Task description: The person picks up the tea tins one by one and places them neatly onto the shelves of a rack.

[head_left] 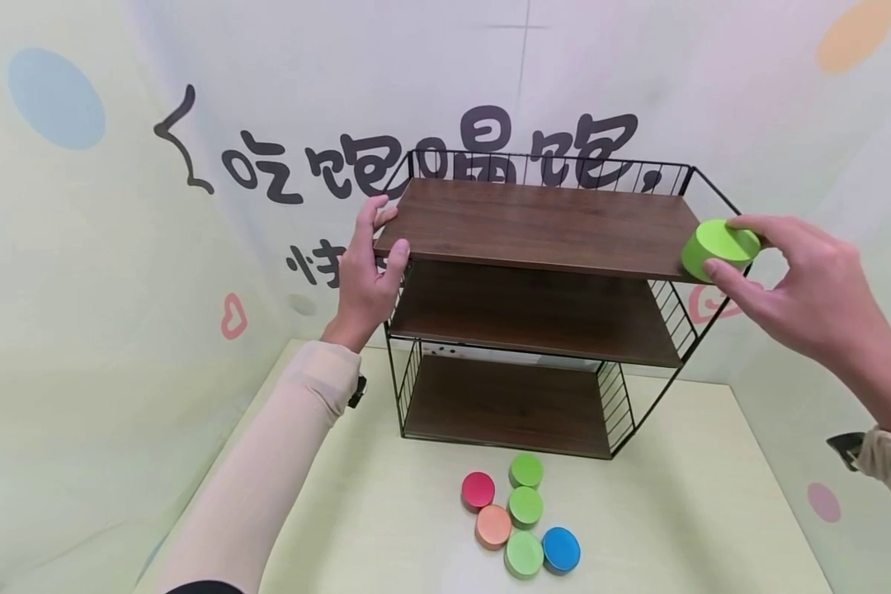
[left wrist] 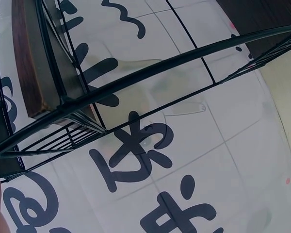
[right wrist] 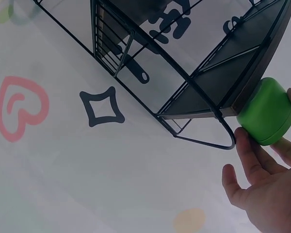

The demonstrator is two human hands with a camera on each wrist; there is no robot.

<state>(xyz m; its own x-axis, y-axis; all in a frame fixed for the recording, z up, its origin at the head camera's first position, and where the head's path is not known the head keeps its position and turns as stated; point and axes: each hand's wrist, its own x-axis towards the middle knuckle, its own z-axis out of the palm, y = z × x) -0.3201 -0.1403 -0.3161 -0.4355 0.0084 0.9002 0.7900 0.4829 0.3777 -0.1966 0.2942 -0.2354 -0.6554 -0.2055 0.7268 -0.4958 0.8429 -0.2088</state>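
Observation:
A three-tier shelf rack with dark wood boards and a black wire frame stands on the table. At its top left front corner, my left hand grips the top board's edge, fingers at the side and thumb at the front. My right hand pinches a short green cylinder at the top board's right front corner. In the right wrist view, the green cylinder is against the board's edge, with fingers under and around it. Whether the board bears its weight, I cannot tell.
On the pale table in front of the rack sit several short round pieces: a red one, an orange one, a blue one and green ones. A printed cloth wall surrounds the table.

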